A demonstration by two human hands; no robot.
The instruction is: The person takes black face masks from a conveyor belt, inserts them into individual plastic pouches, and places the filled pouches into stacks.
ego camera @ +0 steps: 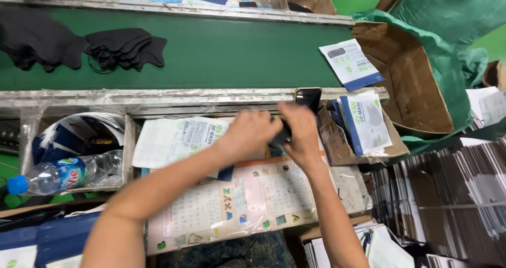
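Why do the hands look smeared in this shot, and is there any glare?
Head view: both the left hand and right hand are motion-blurred around a dark item, so it is hard to identify; the black masks on the green belt are sharper. The clear plastic over the belt's metal rail catches soft glare. Light is even, with faint shadows.

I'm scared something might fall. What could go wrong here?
The phone leans on the rail's edge, right by the right hand; a bump might knock it down. The pouch hangs off the belt's end and might drop. Both hands crowd the dark masks, so one may slip out.
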